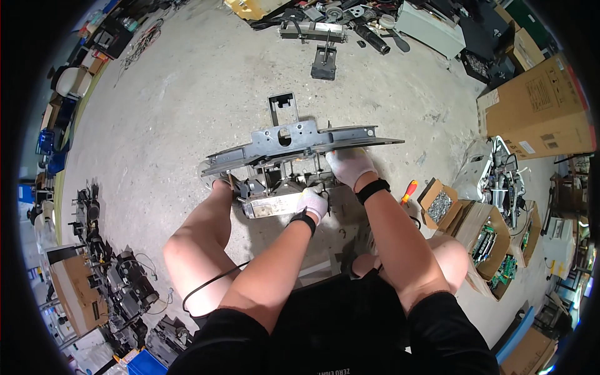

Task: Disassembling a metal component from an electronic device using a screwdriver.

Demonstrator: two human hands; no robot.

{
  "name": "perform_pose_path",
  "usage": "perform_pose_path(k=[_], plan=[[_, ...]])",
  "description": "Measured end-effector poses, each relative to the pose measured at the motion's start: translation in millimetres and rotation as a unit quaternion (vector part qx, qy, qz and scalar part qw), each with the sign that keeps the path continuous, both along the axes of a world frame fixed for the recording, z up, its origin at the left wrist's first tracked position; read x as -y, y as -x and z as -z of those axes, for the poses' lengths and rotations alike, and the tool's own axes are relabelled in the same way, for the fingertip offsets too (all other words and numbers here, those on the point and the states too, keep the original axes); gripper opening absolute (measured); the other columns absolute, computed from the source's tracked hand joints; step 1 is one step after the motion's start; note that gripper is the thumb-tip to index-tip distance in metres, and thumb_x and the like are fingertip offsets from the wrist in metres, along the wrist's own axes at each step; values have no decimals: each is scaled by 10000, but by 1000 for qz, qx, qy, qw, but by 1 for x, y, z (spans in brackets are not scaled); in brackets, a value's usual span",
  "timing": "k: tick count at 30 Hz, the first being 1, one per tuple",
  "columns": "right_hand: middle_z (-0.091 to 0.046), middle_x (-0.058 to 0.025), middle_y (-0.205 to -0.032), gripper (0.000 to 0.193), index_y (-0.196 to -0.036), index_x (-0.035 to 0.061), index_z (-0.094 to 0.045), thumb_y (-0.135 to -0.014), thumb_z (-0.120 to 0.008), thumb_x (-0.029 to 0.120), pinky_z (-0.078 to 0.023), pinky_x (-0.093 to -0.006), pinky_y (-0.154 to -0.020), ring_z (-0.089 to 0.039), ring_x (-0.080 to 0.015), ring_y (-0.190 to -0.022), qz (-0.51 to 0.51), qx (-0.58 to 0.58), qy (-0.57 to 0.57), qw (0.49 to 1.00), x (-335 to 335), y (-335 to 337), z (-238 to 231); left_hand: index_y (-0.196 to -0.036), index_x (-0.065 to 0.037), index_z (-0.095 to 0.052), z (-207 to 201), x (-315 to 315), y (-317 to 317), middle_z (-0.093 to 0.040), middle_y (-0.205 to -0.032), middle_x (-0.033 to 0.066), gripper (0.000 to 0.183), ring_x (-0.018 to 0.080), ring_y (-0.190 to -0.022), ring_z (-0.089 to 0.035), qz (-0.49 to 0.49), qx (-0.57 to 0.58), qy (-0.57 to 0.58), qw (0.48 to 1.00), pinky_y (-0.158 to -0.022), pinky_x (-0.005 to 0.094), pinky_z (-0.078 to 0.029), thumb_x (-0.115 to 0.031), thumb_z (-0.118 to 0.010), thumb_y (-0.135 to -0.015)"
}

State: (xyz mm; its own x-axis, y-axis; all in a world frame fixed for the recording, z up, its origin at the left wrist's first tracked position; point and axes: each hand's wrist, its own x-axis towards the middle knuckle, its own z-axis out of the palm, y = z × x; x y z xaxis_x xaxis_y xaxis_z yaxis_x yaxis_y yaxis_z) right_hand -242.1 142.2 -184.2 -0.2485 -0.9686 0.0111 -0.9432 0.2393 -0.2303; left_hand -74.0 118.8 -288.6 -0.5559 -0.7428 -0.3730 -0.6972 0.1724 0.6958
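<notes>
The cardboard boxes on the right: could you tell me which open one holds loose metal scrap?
The small open box beside the red-handled screwdriver; it holds shiny metal bits, whereas the bigger open boxes behind it hold green circuit boards.

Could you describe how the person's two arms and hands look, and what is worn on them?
Both forearms are bare, without sleeves. The left hand and the right hand each wear a thin white glove that covers the fingers and ends at the wrist. Just behind each glove sits a black band around the wrist. No markings show on the gloves.
</notes>
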Motion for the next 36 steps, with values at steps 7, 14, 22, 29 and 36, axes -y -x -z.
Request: perform_pose_path(k=[7, 14, 22, 29, 36], plan=[[-720, -160, -949, 211, -909, 73, -713, -850, -547, 190, -556, -426, -776, -701, -323, -888, -13, -37, -2, 999, -5, 2, 3, -1217, -184, -689, -14, -18, 3, -704, -1081, 163, 346, 372, -993, -667, 14, 65, 59, 996, -860, 452, -529, -316, -542, -933], [-678, -188, -1051, 229, -1036, 33, -640, -918, -509, 179, -535, -469, -821, -663, -380, -938, -52, -31, -70, 996, -6, 5, 11, -1215, -160, -676, -24, -17, 6, -707, -1024, 175, 359, 389, -955, -666, 24, 103, 44, 993, -819, 476, -531, -320, -492, -952], [-719, -171, -993, 382, -949, 42, -712, -992, -433, 299, -542, -426, -843, -689, -336, -935, -32, -59, -95, 993, 2, -2, -8, -1293, -124, -616, -15, -9, -5, -702, -1038, 188, 399, 387, -949, -663, 51, 42, 66, 996, -815, 475, -530, -262, -526, -930], [-695, -182, -959, 212, -1034, 54, -662, -898, -532, 151, -552, -461, -770, -683, -347, -900, -44, -58, -72, 995, 0, 7, 9, -1178, -112, -651, -29, -15, 6, -710, -925, 169, 323, 385, -891, -672, 58, 107, 108, 987, -779, 499, -534, -241, -522, -912], [-663, -202, -1137, 287, -1104, 60, -670, -952, -477, 209, -526, -468, -889, -644, -382, -1042, -66, -53, -142, 986, 1, 2, -15, -1010, -79, -704, -27, -9, 12, -705, -956, 199, 314, 409, -915, -663, 24, 71, 41, 996, -832, 500, -532, -294, -531, -861]])
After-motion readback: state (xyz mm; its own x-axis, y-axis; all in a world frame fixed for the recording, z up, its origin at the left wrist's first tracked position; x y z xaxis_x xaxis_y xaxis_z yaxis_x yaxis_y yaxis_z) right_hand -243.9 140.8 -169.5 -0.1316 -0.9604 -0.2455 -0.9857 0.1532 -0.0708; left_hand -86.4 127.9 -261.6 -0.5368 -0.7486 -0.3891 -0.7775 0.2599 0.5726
